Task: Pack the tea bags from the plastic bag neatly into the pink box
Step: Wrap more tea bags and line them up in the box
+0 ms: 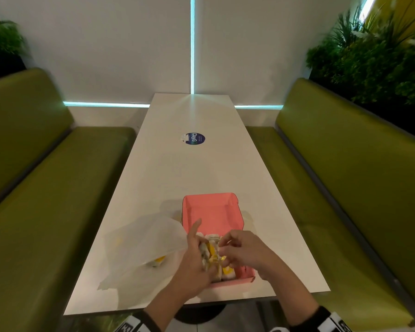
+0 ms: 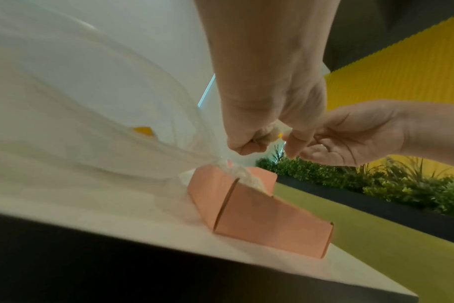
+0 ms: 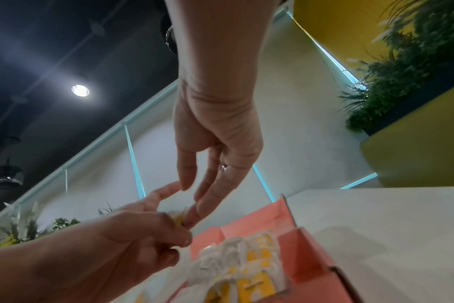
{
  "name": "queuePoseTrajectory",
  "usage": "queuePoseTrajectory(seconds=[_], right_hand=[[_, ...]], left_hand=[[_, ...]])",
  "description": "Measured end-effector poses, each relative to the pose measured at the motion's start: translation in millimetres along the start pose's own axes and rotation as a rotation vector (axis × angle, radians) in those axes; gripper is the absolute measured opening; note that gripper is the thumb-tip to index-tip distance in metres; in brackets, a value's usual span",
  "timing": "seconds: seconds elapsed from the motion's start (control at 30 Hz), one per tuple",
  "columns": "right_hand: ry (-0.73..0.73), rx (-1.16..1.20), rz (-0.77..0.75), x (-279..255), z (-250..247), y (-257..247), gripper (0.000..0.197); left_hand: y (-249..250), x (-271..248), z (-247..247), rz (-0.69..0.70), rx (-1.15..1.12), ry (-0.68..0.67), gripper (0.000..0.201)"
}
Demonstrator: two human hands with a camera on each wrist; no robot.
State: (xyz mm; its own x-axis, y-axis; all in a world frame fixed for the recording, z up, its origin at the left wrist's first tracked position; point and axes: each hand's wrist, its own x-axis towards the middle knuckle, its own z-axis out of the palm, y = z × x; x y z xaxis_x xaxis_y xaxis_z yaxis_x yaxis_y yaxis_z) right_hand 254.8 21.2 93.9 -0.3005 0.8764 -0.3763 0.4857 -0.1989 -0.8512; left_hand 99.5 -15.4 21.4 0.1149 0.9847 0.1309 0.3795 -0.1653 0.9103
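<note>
1. Pink cardboard is the material of the open box (image 1: 213, 212), which is placed on the white table (image 1: 189, 168) close to its near edge; all places below are given from this pink box.
2. The lid of the box is seen standing open at its far side.
3. White and yellow tea bags (image 1: 227, 271) are packed in the near part of the box, while the far part shows only the pink bottom.
4. The left hand (image 1: 197, 262) is held over the near left side of the box; its fingers are curled around a bundle of tea bags (image 3: 179, 220), with the index finger stretched out.
5. The right hand (image 1: 243, 251) is held over the near right side of the box, and its fingertips (image 3: 192, 217) are pinched on the same bundle.
6. The translucent plastic bag (image 1: 144, 250) is lying on the table just to the left of the box, touching its left wall.
7. Some yellow tea bags (image 1: 158, 261) are seen through the bag.
8. Green benches (image 1: 333, 178) are placed at both sides of the table.
</note>
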Motion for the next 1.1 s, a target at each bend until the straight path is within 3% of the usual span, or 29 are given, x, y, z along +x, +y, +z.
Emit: queuePoseTrajectory(seconds=[0.07,0.2,0.33,0.4,0.5,0.6,0.73,0.93,1.1], right_hand=[[-0.036,-0.051,-0.062,-4,7,-6,0.004],[0.091,-0.149,-0.107,2,18,-7,0.007],[0.205,-0.122,-0.172,4,15,-6,0.006],[0.297,-0.168,-0.260,5,11,-6,0.010],[0.385,-0.235,-0.405,6,7,-7,0.012],[0.419,-0.350,-0.502,6,11,-7,0.007],[0.344,-0.363,-0.538,2,11,-4,0.005],[0.351,0.023,-0.347,-2,-8,-14,0.009],[0.130,0.034,-0.147,-6,-13,-21,0.014]], left_hand=[[4,3,1,0.033,0.029,-0.002,0.093],[25,5,3,-0.022,-0.032,0.002,0.091],[20,5,-2,0.028,-0.106,0.082,0.088],[23,6,-8,-0.035,-0.223,0.114,0.072],[33,10,-15,-0.172,-0.410,0.133,0.027],[33,15,-18,-0.228,-0.437,0.176,0.019],[29,17,-19,-0.237,-0.510,0.210,0.009],[34,12,-22,-0.179,-0.504,0.187,0.025],[39,10,-23,-0.130,-0.475,0.147,0.029]])
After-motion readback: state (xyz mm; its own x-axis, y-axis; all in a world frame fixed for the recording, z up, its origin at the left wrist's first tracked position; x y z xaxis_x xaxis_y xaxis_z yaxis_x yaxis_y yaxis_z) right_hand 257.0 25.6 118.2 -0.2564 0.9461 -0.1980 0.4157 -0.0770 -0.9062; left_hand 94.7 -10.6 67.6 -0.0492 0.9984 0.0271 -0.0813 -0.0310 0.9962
